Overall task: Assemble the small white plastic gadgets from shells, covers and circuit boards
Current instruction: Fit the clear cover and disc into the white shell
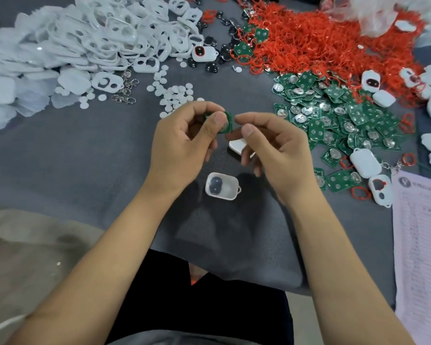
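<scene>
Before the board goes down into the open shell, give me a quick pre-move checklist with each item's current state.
1. Circuit board in hand: ok, left hand pinches it.
2. Right hand free to help: not ok, its lower fingers hold a white cover.
3. Open shell within reach, open side up: ok, it lies on the grey mat below the hands.
4. Button pad seated in shell: ok, dark piece visible inside.
5. Board orientation matches shell: cannot tell, fingers hide it.

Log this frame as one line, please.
stage: board in hand | left hand: pinches green circuit board | right hand: holds white cover | open shell: on cloth, waiting
</scene>
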A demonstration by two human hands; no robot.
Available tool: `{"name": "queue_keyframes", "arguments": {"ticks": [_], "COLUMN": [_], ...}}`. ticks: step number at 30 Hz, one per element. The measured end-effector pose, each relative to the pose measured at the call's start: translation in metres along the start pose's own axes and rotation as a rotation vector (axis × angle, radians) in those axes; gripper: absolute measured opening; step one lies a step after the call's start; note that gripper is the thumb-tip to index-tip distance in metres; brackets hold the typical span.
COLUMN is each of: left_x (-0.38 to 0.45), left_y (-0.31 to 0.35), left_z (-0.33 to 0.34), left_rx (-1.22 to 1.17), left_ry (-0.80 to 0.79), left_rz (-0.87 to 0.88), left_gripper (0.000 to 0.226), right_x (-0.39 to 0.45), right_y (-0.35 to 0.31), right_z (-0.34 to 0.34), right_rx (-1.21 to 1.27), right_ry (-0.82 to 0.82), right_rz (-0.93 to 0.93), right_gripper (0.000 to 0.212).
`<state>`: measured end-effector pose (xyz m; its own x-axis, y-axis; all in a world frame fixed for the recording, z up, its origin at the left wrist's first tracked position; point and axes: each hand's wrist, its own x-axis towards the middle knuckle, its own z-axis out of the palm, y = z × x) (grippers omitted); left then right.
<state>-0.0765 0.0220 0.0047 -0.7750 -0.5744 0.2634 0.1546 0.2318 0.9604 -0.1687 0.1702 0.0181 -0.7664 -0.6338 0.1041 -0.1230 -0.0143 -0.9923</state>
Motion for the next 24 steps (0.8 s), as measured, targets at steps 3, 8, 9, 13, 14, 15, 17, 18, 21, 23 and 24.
{"name": "queue_keyframes", "arguments": {"ticks": [3,8,9,13,14,15,17,18,21,23,24], "left_x": [-0.008,-0.012,-0.012,-0.012,-0.012,-0.012,-0.012,-0.012,-0.011,-0.012,-0.012], "left_y": [-0.003,-0.003,-0.002,-0.003,-0.003,-0.003,-0.004,-0.004,-0.005,-0.005,-0.005], "left_z": [0.002,0.001,0.001,0.001,0.001,0.002,0.002,0.002,0.001,0.001,0.002], "left_rx": [0.030,0.006,-0.005,-0.062,-0.069,-0.072,-0.080,-0.084,-0.089,-0.095,-0.094], "left_ry": [0.003,-0.009,-0.009,0.015,0.026,0.034,0.041,0.043,0.044,0.043,0.043], "left_rz": [0.032,0.003,-0.007,-0.037,-0.038,-0.036,-0.035,-0.038,-0.047,-0.050,-0.050], "left_gripper": [0.008,0.012,0.012,0.009,0.008,0.008,0.008,0.008,0.007,0.008,0.009], "right_x": [-0.007,-0.010,-0.010,-0.010,-0.010,-0.010,-0.011,-0.011,-0.011,-0.011,-0.011], "right_y": [0.005,0.008,0.008,0.008,0.008,0.008,0.010,0.011,0.013,0.014,0.014], "right_z": [0.001,0.004,0.004,0.004,0.005,0.005,0.006,0.007,0.007,0.007,0.007], "right_rx": [-0.050,-0.166,-0.183,-0.262,-0.284,-0.303,-0.327,-0.347,-0.425,-0.452,-0.458], "right_ry": [0.011,0.061,0.065,0.086,0.093,0.098,0.107,0.111,0.103,0.089,0.084], "right_rz": [-0.038,-0.106,-0.116,-0.148,-0.162,-0.174,-0.197,-0.217,-0.284,-0.314,-0.313], "right_gripper": [0.016,0.018,0.019,0.024,0.026,0.027,0.030,0.030,0.030,0.030,0.029]}}
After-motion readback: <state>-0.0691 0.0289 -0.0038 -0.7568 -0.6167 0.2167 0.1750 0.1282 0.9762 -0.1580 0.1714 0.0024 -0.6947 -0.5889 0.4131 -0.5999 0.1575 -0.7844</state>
